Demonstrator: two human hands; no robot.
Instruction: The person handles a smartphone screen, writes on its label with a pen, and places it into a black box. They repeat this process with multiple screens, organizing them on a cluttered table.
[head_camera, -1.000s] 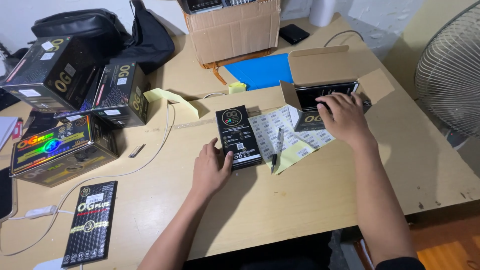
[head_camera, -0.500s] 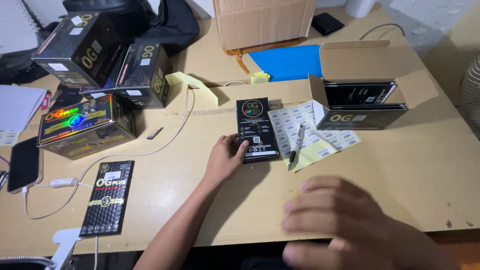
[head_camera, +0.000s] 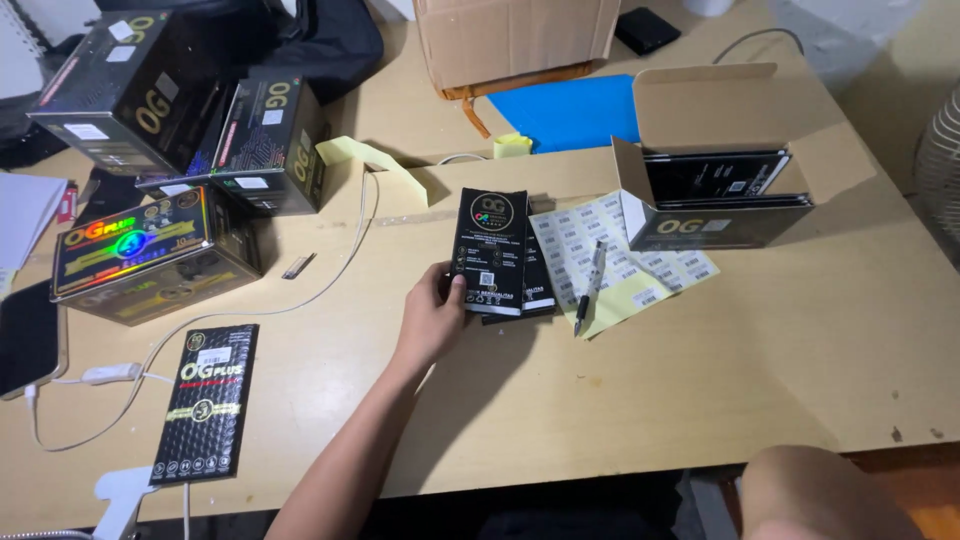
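Surface: wooden desk (head_camera: 700, 360), boxes along its far side.
Left hand (head_camera: 432, 318): fingers closed on the lower edge of a black flat packet (head_camera: 490, 250), near desk centre.
Adjacent: label sheet (head_camera: 620, 258), pen (head_camera: 590, 288), open carton (head_camera: 715, 195).
Right hand: hidden; finger state cannot be told.

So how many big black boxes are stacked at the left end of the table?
3: two upper boxes side by side, far left and next to it, and a holographic-topped one in front. More may be hidden behind.
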